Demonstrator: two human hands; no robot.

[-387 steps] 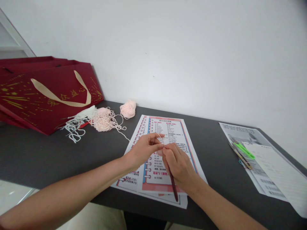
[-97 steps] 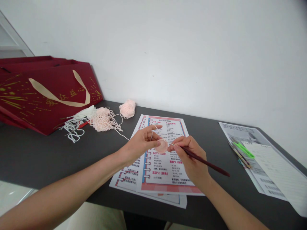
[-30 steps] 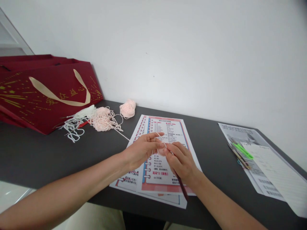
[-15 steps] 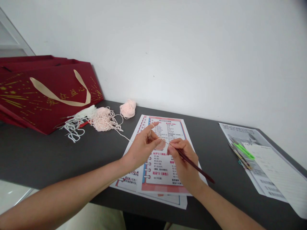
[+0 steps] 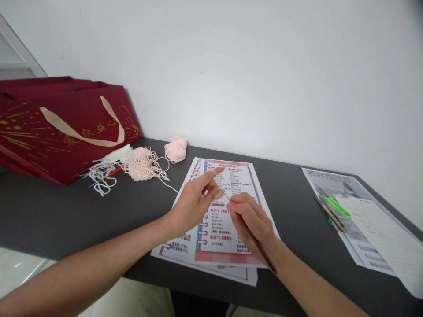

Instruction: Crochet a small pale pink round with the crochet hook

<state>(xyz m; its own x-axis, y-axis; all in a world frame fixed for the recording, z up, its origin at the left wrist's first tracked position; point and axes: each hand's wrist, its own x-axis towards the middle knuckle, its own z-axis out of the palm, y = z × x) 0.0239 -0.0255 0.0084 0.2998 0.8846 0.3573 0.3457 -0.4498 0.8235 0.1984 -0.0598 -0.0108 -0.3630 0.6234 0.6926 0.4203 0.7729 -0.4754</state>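
My left hand (image 5: 194, 204) pinches a small pink crochet piece (image 5: 219, 195) between thumb and middle finger, index finger stretched out with pale pink yarn over it. My right hand (image 5: 251, 222) is closed round a dark red crochet hook (image 5: 261, 252), its metal tip at the pink piece and its handle pointing back toward me. Both hands hover over a printed pattern sheet (image 5: 228, 220) on the dark table (image 5: 66, 215). The yarn strand runs left from my hand to a loose pink yarn tangle (image 5: 143, 165) and a small pink yarn ball (image 5: 176, 149).
A dark red gift bag (image 5: 62, 127) with a beige ribbon handle lies at the back left, white yarn scraps (image 5: 102, 176) in front of it. At the right are paper sheets (image 5: 363, 220) with green-handled tools (image 5: 335, 207) on them. A white wall runs behind.
Over the last second my right hand swung the hook handle out to the right and back toward me. My left index finger has lifted and stretched out further.
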